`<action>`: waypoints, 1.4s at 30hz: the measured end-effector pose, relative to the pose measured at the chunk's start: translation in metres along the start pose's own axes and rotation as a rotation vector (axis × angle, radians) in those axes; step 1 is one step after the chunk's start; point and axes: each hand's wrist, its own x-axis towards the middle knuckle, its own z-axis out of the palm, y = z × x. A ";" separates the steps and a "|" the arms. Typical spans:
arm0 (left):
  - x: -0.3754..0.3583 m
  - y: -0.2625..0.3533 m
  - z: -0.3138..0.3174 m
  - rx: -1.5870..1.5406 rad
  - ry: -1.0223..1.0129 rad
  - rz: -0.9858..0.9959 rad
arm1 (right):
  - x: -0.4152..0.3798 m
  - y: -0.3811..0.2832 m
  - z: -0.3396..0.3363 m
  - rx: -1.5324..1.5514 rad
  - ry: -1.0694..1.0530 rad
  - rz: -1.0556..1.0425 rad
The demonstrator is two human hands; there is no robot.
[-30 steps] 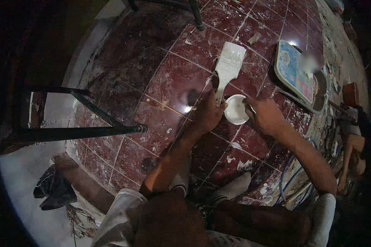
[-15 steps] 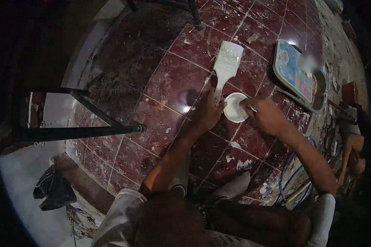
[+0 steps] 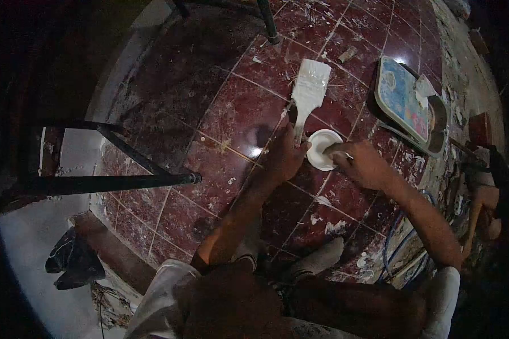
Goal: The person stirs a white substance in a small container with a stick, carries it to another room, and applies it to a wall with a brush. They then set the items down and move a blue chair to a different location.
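A wide paintbrush [image 3: 311,85] coated in white paint points away from me. Its handle runs down into my left hand [image 3: 285,158], which is closed round it, with the thumb by the rim of a small round white tub [image 3: 318,161]. On the tub's other side is my right hand [image 3: 365,164], its fingers pinched together at the opening. A small pale bit of something shows between those fingers; its shape is hidden. Pale paint seems to lie inside the tub.
A paint-smeared tray [image 3: 401,99] with a crumpled white scrap lies on the red tiled floor [image 3: 226,186] at right. Dark metal legs [image 3: 119,179] stand at left and top. Blue cables [image 3: 387,248] and rubble edge the right; black plastic [image 3: 76,265] lies lower left.
My right hand has shifted slightly left and down at the tub, which looks a little more tilted. The brush head has dipped slightly towards me in my left hand.
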 end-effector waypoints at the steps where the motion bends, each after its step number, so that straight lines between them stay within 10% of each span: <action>1: 0.000 0.006 -0.004 -0.052 -0.061 -0.061 | 0.001 -0.008 -0.005 -0.125 -0.036 0.102; 42: -0.008 0.000 0.008 0.020 0.050 -0.002 | -0.002 0.004 0.000 -0.354 0.045 -0.064</action>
